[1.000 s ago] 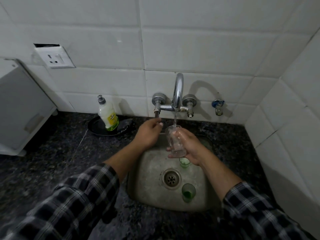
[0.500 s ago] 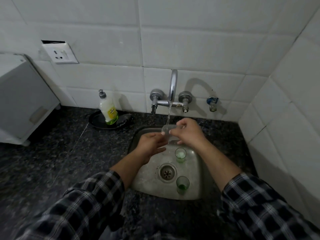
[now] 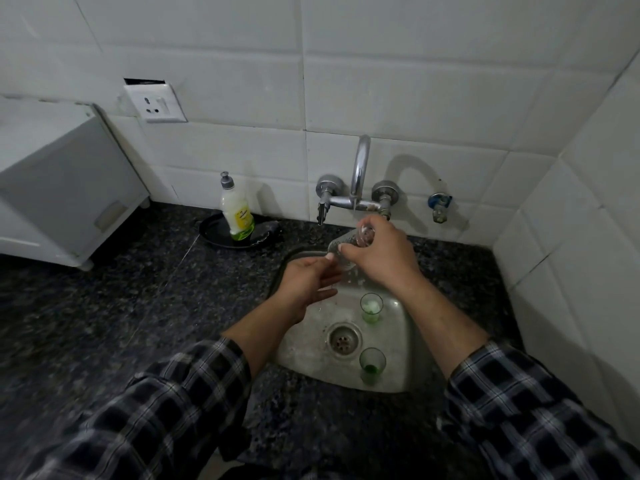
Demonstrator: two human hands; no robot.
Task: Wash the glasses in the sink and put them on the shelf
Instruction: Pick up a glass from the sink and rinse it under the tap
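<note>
My right hand (image 3: 381, 256) grips a clear glass (image 3: 348, 242), tilted on its side under the tap (image 3: 358, 181), above the back of the steel sink (image 3: 304, 355). My left hand (image 3: 306, 282) is just below and left of it with fingers stretched out, its fingertips at the glass's lower end. Two small green-tinted glasses stand upright in the sink: one (image 3: 371, 307) behind the drain (image 3: 343, 339) with white foam inside, one (image 3: 372, 365) at the front right with green liquid at its bottom.
A dish soap bottle (image 3: 236, 211) stands on a black tray (image 3: 216, 233) left of the tap. A white cabinet (image 3: 59, 188) sits on the dark granite counter (image 3: 104, 323) at far left. Tiled walls close the back and right side.
My right hand has tipped the glass from upright to its side and raised it toward the tap. My left hand came off the tap handle and moved under the glass.
</note>
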